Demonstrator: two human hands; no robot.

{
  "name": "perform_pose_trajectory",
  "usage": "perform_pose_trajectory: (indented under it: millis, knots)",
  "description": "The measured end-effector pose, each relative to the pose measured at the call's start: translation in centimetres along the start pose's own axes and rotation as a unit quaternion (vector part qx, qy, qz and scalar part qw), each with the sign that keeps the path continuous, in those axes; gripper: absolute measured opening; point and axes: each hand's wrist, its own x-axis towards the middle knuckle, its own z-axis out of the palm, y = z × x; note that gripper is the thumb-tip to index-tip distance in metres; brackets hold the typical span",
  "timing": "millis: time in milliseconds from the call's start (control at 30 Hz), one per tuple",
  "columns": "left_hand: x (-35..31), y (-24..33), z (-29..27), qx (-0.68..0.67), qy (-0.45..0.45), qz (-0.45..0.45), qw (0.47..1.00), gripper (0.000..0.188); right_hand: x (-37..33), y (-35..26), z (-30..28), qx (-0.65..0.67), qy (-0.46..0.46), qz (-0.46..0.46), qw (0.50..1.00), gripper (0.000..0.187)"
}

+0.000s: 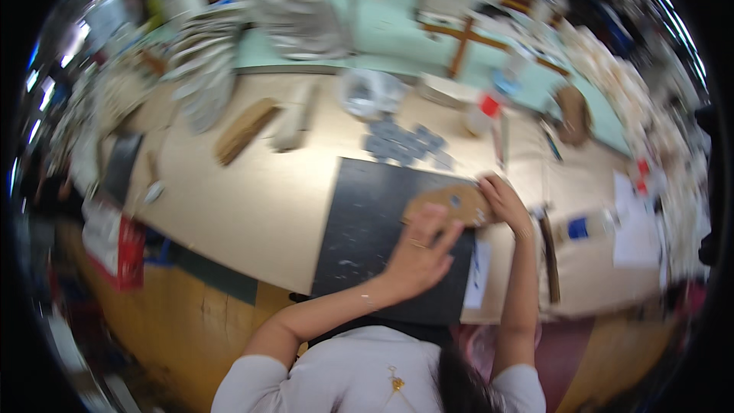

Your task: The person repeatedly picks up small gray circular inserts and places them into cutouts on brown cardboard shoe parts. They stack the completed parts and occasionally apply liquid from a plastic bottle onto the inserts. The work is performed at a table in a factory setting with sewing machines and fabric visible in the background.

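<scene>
A flat brown cardboard-like piece with a rounded outline lies over the far right part of a black mat. A small grey patch shows near its middle. My left hand rests on its near edge with the fingers spread. At the piece's right end my right hand holds the edge, fingers curled. Just beyond the mat lies a cluster of small grey flat pieces. The picture is blurred, so fine detail on the brown piece cannot be made out.
Behind the grey pieces sits a clear plastic bag. A red-capped bottle stands to its right. Farther right lie a bottle with a blue label and a dark stick-like tool. Brown bundled strips lie left, before stacked white pieces.
</scene>
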Motion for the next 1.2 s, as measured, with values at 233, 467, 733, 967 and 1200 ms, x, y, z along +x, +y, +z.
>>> perform_pose_trajectory:
  millis: [233, 467, 733, 967, 1200]
  knots:
    - [1.7, 0.8, 4.0, 0.047, -0.028, 0.010, 0.998, 0.084, 0.2, 1.9, 0.2, 0.005, 0.002, -0.051, 0.999, 0.039]
    - [0.4, 0.6, 5.4, 0.044, -0.041, -0.009, 0.998, 0.086, -0.4, 1.0, 0.0, 0.050, -0.053, -0.046, 0.996, 0.036]
    - [0.8, 0.6, 6.0, 0.084, -0.052, 0.005, 0.995, 0.080, -1.2, 3.7, -1.9, 0.116, -0.136, -0.001, 0.984, 0.027]
    - [0.8, 1.0, 5.9, 0.092, -0.074, -0.014, 0.993, 0.084, -1.9, 2.6, -2.8, 0.222, -0.211, 0.076, 0.949, 0.031]
    - [0.6, 2.5, 2.5, -0.029, -0.120, -0.063, 0.990, 0.088, -4.8, -1.9, -4.7, 0.242, -0.186, 0.082, 0.949, 0.039]
